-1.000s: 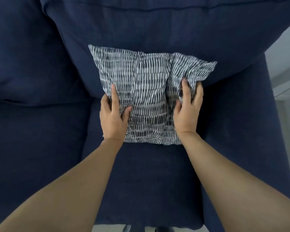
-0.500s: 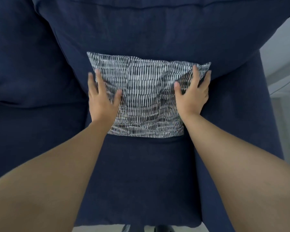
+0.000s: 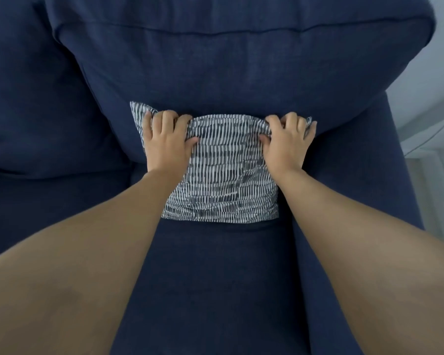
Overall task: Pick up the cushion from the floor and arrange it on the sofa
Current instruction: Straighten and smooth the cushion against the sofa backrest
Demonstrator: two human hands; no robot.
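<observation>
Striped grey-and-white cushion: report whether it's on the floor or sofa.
On the sofa: the striped grey-and-white cushion rests on the navy seat, against the backrest.

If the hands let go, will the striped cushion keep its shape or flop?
Probably soft: the cushion bunches where the left hand and right hand grip its top edge. It likely sags slightly but stays, leaning against the sofa back.

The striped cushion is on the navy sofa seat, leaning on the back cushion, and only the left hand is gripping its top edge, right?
Not quite: the head view shows both hands gripping. The left hand and the right hand each clutch a top corner of the striped cushion, which does sit on the navy sofa seat against the back cushion.
</observation>
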